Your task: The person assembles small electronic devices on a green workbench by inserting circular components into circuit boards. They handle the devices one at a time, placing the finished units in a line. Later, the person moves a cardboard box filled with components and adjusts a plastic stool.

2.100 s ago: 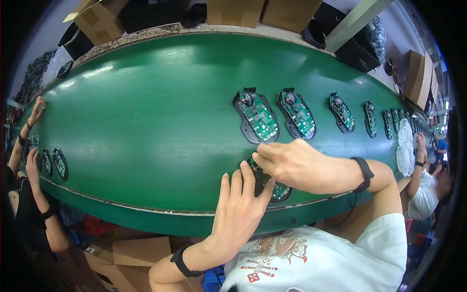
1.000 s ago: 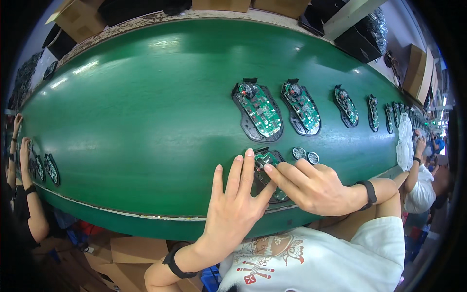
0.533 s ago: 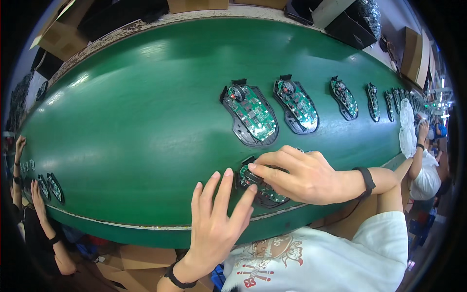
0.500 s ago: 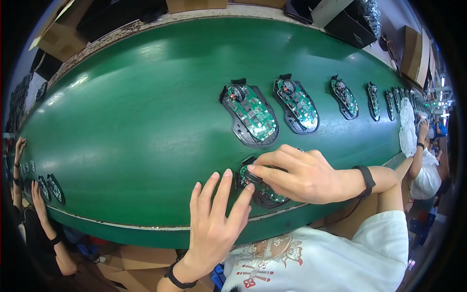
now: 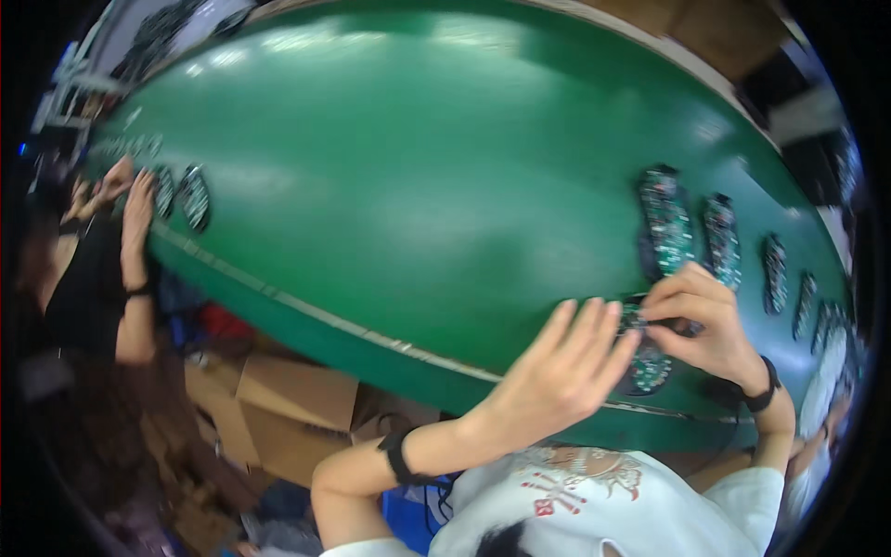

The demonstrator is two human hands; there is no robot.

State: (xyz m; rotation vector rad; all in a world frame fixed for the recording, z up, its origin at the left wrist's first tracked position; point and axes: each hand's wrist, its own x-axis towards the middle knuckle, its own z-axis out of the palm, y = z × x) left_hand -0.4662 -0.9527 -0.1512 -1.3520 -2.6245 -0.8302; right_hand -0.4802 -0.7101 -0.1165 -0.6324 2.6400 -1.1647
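A half-open device shell with a green circuit board [image 5: 649,370] lies near the table's front edge, partly covered by my hands. My right hand [image 5: 710,325] is closed over its upper part, thumb and fingers pinched together. Something small and dark shows under those fingers, too blurred to name. From the left, my left hand [image 5: 571,367] reaches in with fingers stretched out, the tips at the board's left side. Just beyond my right hand lies another shell with a green board [image 5: 668,223], with a similar board [image 5: 721,237] beside it.
More boards in dark shells [image 5: 776,274] run in a row along the green table [image 5: 399,204] to the right. At far left, a co-worker's hand [image 5: 138,209] rests by two similar boards [image 5: 194,198]. Cardboard boxes [image 5: 297,404] stand below the table's front edge.
The view has swung left, so the boards and my hands appear farther right. My right hand stays at the same board, its fingers now pinched; my left fingers remain stretched beside it.
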